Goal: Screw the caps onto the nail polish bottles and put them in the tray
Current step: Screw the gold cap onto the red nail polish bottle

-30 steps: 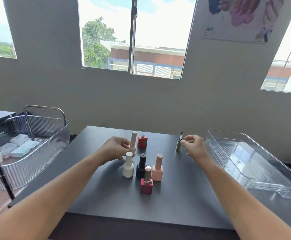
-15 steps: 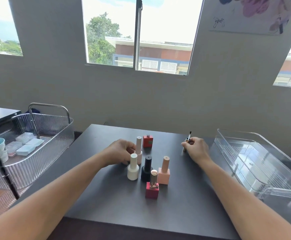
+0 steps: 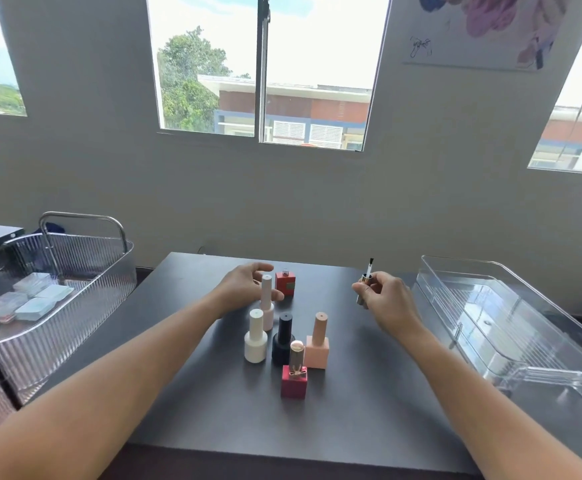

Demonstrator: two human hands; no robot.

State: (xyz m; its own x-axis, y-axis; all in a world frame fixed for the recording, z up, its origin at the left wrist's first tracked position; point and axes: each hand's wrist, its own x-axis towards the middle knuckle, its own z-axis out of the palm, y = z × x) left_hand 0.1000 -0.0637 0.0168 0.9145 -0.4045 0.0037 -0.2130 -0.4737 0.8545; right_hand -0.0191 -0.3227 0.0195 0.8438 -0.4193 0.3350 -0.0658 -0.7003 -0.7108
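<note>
Slim metallic brush cap point(image 3: 364, 289) — square red bottle point(image 3: 285, 283)

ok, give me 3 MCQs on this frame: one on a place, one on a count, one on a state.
1. Where is the clear tray?
A. At the table's right edge
B. At the table's left edge
C. In the left hand

2. How many bottles on the table wear caps?
A. Three
B. Five
C. Seven

3. What state is the small red bottle at the back in?
A. Capped
B. Open, neck bare
C. Lying on its side

Answers:
1. A: the tray sits by the right hand, nothing in it.
2. B: pale pink, white, black, peach and dark red bottles are capped.
3. B: it stands upright with a bare neck, while the right hand holds a brush cap, brush upward; the left hand is open by the pale pink bottle.
</note>
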